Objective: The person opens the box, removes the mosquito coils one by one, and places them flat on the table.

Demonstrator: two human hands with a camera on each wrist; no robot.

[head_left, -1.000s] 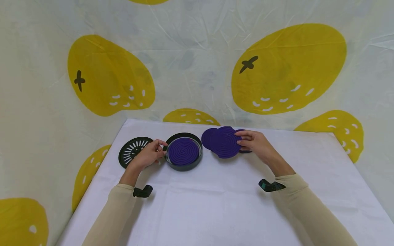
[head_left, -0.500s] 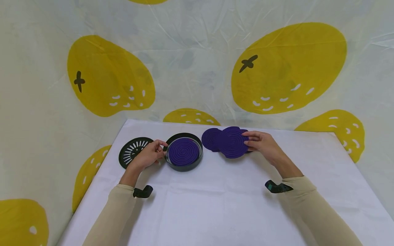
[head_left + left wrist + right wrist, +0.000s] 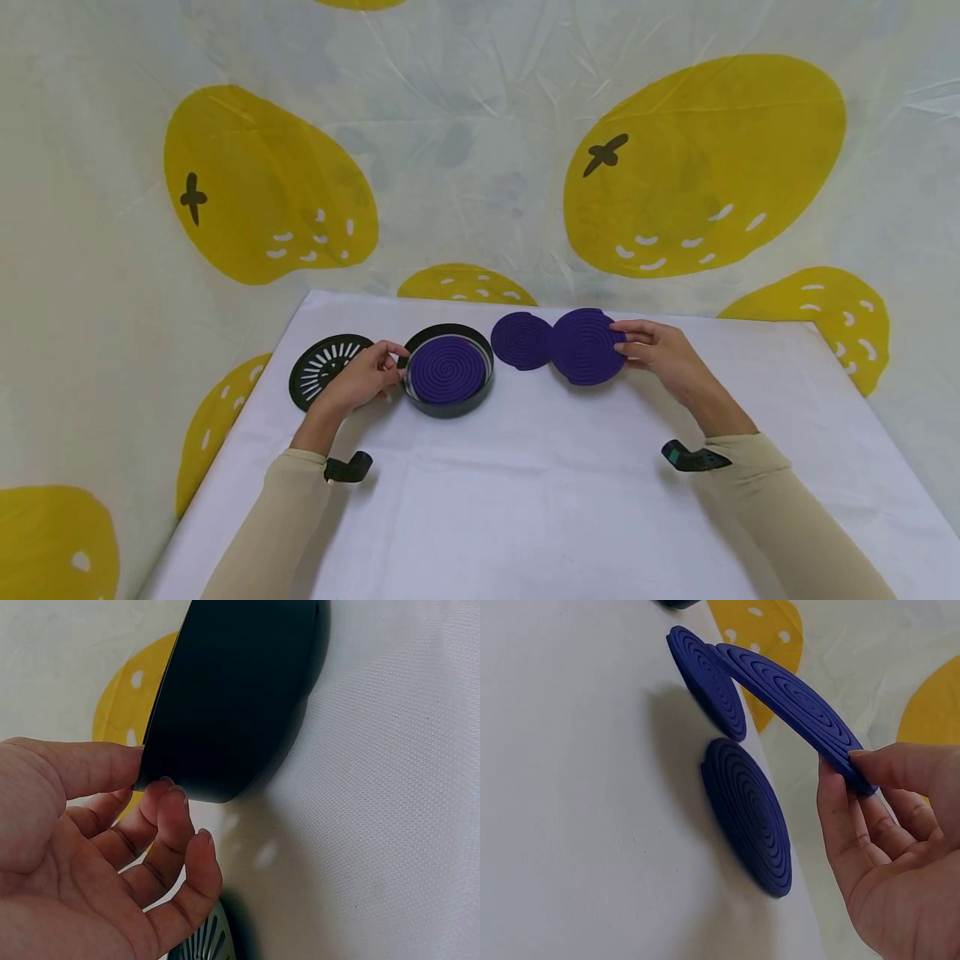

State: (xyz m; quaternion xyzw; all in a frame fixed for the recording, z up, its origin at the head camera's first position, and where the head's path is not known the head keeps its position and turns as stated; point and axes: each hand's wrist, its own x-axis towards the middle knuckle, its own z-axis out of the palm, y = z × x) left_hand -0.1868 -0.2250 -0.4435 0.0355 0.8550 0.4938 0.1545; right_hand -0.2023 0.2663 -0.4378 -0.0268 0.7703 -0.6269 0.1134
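Note:
My left hand (image 3: 363,377) pinches the rim of a dark round holder (image 3: 447,410) between thumb and fingers, plainly seen in the left wrist view. Inside the holder lies a purple spiral coaster (image 3: 447,369). My right hand (image 3: 663,354) pinches the edge of another purple spiral coaster (image 3: 588,347), raised a little above the table and tilted. Two more purple coasters lie on the table in the right wrist view: one farther off (image 3: 707,684) and one nearer (image 3: 750,814). From the head, the held coaster hides the nearer one.
A dark round disc with white-looking slots (image 3: 322,367) lies left of the holder, partly behind my left hand. A white cloth (image 3: 510,500) covers the table. Behind its back edge hangs a pale curtain (image 3: 472,150) with yellow fruit shapes.
My right hand has moved right with the held coaster, uncovering more of the coaster beside the holder. The left hand and holder have stayed in place.

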